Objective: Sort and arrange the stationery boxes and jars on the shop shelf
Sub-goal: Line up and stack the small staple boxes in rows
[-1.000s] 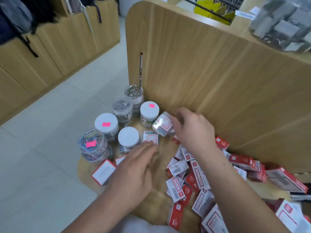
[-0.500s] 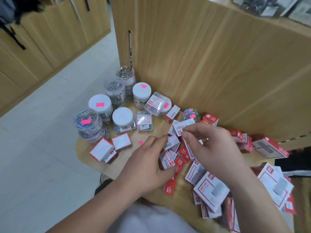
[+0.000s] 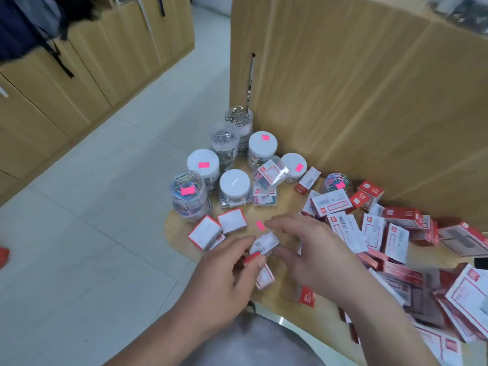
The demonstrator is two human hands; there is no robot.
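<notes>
We judge the job roughly half done. Seven jars stand grouped at the left end of the shelf, and a round jar sits apart from them, beside the boxes. The boxes lie jumbled across the right side, too overlapped for us to count. Two clear cases rest by the jars. Our left hand pinches a small box near the shelf's front edge. Our right hand hovers just beside it, fingers spread and loose, holding nothing.

Left hand pinches a small box above the shelf, right hand spread just beside it.
</notes>
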